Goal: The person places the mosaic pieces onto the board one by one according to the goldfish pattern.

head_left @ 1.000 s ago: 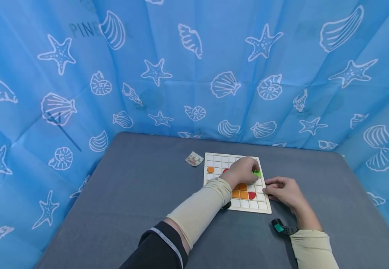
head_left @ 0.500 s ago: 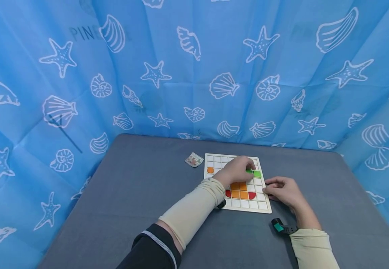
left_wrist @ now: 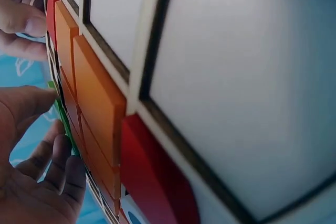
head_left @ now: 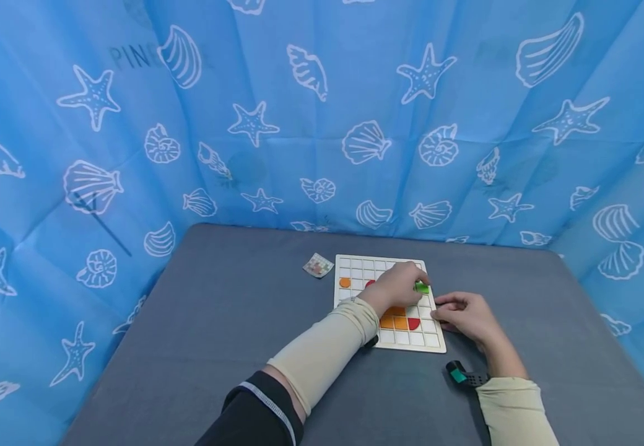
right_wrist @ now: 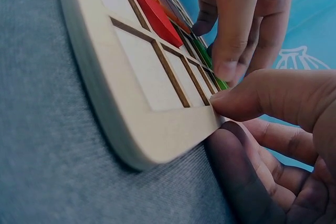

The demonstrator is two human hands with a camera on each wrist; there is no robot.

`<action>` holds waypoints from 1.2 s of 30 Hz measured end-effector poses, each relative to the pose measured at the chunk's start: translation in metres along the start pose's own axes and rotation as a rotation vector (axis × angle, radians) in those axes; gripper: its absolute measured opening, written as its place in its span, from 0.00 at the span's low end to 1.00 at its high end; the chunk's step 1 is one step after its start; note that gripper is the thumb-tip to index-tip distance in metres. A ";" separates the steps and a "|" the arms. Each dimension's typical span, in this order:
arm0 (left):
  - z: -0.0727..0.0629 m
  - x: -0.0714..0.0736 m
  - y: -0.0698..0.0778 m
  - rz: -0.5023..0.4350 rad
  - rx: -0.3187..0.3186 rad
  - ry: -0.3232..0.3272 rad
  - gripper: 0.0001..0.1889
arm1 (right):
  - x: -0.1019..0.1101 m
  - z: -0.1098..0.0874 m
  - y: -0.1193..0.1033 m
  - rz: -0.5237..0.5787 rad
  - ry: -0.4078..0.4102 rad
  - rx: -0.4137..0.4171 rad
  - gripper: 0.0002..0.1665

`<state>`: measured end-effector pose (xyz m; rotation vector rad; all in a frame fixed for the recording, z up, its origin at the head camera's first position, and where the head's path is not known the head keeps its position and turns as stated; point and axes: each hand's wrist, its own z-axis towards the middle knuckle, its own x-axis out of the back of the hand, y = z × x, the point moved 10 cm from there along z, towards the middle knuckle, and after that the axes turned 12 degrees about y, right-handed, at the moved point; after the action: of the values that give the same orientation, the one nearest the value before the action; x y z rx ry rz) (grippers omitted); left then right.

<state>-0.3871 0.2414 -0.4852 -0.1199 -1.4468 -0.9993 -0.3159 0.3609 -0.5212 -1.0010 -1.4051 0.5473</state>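
Note:
A wooden grid board (head_left: 410, 339) with white cells lies on the table and holds coloured tiles. My left hand (head_left: 399, 286) reaches over it, thumb and fingertips at a green tile (head_left: 422, 288) near the right edge; the fingers partly cover the tile. In the left wrist view, the left hand (left_wrist: 37, 145) has its thumb and fingers on either side of green. My right hand (head_left: 467, 317) holds the board's right edge, and the right wrist view shows the thumb (right_wrist: 244, 98) on top. Orange tiles (head_left: 400, 323) and a red tile (head_left: 413, 323) sit in the cells.
A small patterned card (head_left: 319, 266) lies left of the board. An orange round piece (head_left: 345, 282) occupies a left cell. Behind the grey table (head_left: 233, 322) hangs a blue curtain (head_left: 288, 161) with shell prints. A black wrist strap (head_left: 467, 375) is on the right wrist.
My left hand shifted left, uncovering two green tiles, then came back right over the rightmost green tile. My right hand stays at the board's edge. The view shifted slightly.

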 end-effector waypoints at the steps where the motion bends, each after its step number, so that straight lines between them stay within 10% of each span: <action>1: 0.000 0.000 0.000 0.011 -0.001 0.001 0.16 | 0.000 0.000 0.000 -0.002 0.002 0.001 0.28; 18: -0.006 0.006 -0.013 -0.067 0.015 0.002 0.14 | -0.003 0.003 -0.001 0.009 -0.010 -0.014 0.27; 29: -0.038 0.054 -0.040 -0.252 0.050 0.049 0.18 | -0.002 0.007 -0.001 -0.005 -0.038 0.012 0.29; 36: -0.070 0.089 -0.067 -0.116 0.082 0.073 0.19 | 0.006 0.009 -0.003 -0.031 0.024 0.087 0.23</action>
<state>-0.3923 0.1132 -0.4560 0.0607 -1.4385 -1.0261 -0.3245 0.3669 -0.5169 -0.9119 -1.3620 0.5676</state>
